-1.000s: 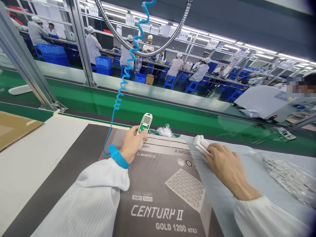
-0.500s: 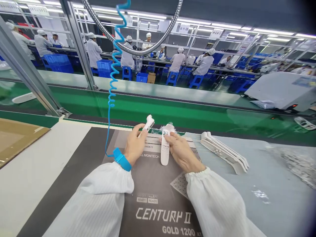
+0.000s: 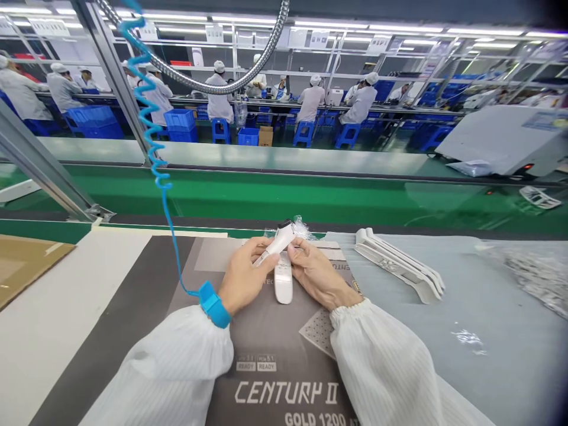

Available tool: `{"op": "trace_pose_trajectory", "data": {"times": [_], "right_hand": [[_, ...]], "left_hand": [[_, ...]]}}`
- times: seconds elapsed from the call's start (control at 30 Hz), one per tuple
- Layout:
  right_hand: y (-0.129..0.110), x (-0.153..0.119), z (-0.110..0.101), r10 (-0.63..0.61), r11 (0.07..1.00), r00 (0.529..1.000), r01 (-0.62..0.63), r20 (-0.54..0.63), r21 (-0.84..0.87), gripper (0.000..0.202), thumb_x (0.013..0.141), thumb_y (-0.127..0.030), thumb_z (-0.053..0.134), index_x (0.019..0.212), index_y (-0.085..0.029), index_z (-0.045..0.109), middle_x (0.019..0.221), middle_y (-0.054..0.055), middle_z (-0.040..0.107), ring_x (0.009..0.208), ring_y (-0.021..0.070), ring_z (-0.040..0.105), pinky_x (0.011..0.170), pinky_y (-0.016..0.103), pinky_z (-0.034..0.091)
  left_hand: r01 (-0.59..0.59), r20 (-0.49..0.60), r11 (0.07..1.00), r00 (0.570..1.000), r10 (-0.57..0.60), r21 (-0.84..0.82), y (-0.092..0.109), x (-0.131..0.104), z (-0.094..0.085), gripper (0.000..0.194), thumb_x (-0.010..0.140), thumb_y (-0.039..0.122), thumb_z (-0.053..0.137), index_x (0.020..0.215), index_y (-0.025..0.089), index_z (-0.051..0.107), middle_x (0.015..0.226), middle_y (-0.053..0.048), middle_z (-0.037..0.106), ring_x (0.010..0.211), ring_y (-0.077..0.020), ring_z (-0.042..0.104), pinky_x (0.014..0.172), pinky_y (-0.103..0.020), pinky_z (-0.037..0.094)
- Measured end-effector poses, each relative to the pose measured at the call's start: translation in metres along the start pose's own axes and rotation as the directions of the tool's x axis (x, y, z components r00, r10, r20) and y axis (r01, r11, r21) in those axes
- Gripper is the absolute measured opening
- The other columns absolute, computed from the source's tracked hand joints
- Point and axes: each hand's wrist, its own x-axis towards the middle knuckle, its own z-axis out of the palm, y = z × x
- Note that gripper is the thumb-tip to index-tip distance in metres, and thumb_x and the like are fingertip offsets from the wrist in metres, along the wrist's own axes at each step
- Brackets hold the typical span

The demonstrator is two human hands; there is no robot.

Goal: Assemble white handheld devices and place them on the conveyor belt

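Note:
My left hand, with a blue strap at the wrist, is closed around a white handheld device with a dark tip. The device slants up to the right, over the upper end of a long white plastic piece with a rounded lower end. My right hand has its thumb and fingers closed at that upper end, which is partly hidden by the device. Crumpled clear plastic film shows just behind the hands. Below them lies a dark printed cardboard sheet.
To the right, several white curved plastic parts lie stacked on a grey mat, near clear plastic bags. A blue coiled cord runs down to the wrist strap. Beyond the green conveyor belt, co-workers sit at benches.
My left hand has brought the device right and down, over the long white piece. My right hand has shifted slightly left with that piece, and its printed label no longer shows. The camera view has turned slightly.

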Motion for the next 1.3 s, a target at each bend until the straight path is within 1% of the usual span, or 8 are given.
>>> {"op": "trace_pose_trajectory", "data": {"times": [0.27, 0.4, 0.53, 0.8, 1.0, 1.13, 1.23, 1.3], "right_hand": [[0.009, 0.003, 0.008, -0.115, 0.986, 0.993, 0.119, -0.039, 0.114, 0.031, 0.075, -0.033, 0.079, 0.073, -0.024, 0.050, 0.083, -0.001, 0.066, 0.090, 0.0173, 0.065, 0.090, 0.036, 0.053], [0.014, 0.004, 0.006, -0.105, 0.986, 0.990, 0.116, -0.092, 0.117, 0.035, 0.068, -0.030, 0.085, 0.088, -0.026, 0.058, 0.085, -0.004, 0.066, 0.086, 0.0122, 0.065, 0.093, 0.031, 0.052], [0.010, 0.002, 0.007, -0.158, 0.987, 0.987, 0.158, -0.027, 0.009, 0.053, 0.065, -0.033, 0.087, 0.112, -0.026, 0.062, 0.113, 0.003, 0.069, 0.109, 0.0185, 0.063, 0.102, 0.035, 0.047], [0.009, 0.001, 0.008, -0.214, 0.976, 0.974, 0.209, -0.079, -0.068, 0.053, 0.064, -0.035, 0.088, 0.110, -0.023, 0.065, 0.114, 0.005, 0.069, 0.112, 0.0208, 0.061, 0.108, 0.038, 0.042], [0.007, 0.002, 0.013, -0.147, 0.981, 0.979, 0.163, -0.141, 0.109, 0.046, 0.066, -0.047, 0.084, 0.099, -0.021, 0.066, 0.102, 0.004, 0.072, 0.097, 0.0185, 0.065, 0.095, 0.033, 0.050], [0.000, 0.000, 0.014, 0.063, 0.912, 0.983, 0.013, -0.171, 0.410, 0.047, 0.087, -0.065, 0.052, 0.073, -0.021, 0.061, 0.062, 0.000, 0.063, 0.062, 0.0157, 0.061, 0.074, 0.034, 0.055], [-0.007, -0.003, 0.011, 0.080, 0.868, 0.983, 0.012, -0.164, 0.497, 0.048, 0.091, -0.058, 0.047, 0.060, -0.022, 0.051, 0.038, -0.007, 0.035, 0.042, 0.0123, 0.044, 0.059, 0.030, 0.052], [-0.011, -0.004, 0.010, 0.079, 0.884, 0.991, -0.019, -0.111, 0.468, 0.045, 0.090, -0.057, 0.051, 0.063, -0.021, 0.053, 0.042, -0.006, 0.039, 0.047, 0.0131, 0.049, 0.061, 0.030, 0.052]], "left_hand": [[0.038, -0.143, 0.999, 0.989, -0.041, -0.022, -0.003, -0.001, 0.008, 0.033, 0.083, 0.032, 0.068, 0.112, 0.020, 0.057, 0.109, -0.008, 0.071, 0.098, -0.0197, 0.069, 0.084, -0.032, 0.054], [-0.001, -0.115, 1.000, 0.993, -0.001, -0.013, 0.002, -0.005, 0.012, 0.032, 0.083, 0.029, 0.068, 0.111, 0.020, 0.058, 0.114, -0.008, 0.069, 0.102, -0.0191, 0.068, 0.088, -0.032, 0.054], [-0.058, -0.144, 0.996, 0.987, 0.068, 0.073, 0.005, -0.007, 0.013, 0.027, 0.085, 0.029, 0.066, 0.110, 0.021, 0.059, 0.113, -0.006, 0.069, 0.105, -0.0194, 0.066, 0.093, -0.033, 0.051], [0.008, -0.122, 0.991, 0.992, -0.025, -0.136, 0.001, -0.001, 0.009, 0.030, 0.082, 0.034, 0.070, 0.107, 0.017, 0.062, 0.110, -0.008, 0.071, 0.101, -0.0193, 0.068, 0.089, -0.031, 0.052], [-0.179, -0.031, 0.940, 0.980, 0.196, 0.291, 0.008, -0.009, 0.010, 0.028, 0.097, 0.035, 0.049, 0.119, 0.023, 0.061, 0.117, -0.005, 0.070, 0.106, -0.0202, 0.066, 0.094, -0.033, 0.050], [-0.215, 0.200, 0.661, 0.975, 0.099, 0.719, 0.014, -0.016, 0.020, 0.049, 0.098, 0.048, 0.043, 0.135, 0.018, 0.052, 0.105, -0.014, 0.073, 0.092, -0.0315, 0.070, 0.080, -0.042, 0.052], [-0.284, 0.296, 0.510, 0.953, 0.060, 0.812, 0.018, -0.017, 0.024, 0.060, 0.094, 0.060, 0.041, 0.130, 0.014, 0.056, 0.095, -0.015, 0.074, 0.086, -0.0343, 0.071, 0.075, -0.043, 0.052], [-0.270, 0.272, 0.481, 0.960, 0.068, 0.834, 0.018, -0.015, 0.021, 0.058, 0.094, 0.062, 0.038, 0.121, 0.016, 0.061, 0.092, -0.014, 0.075, 0.084, -0.0341, 0.071, 0.074, -0.043, 0.052]]}}
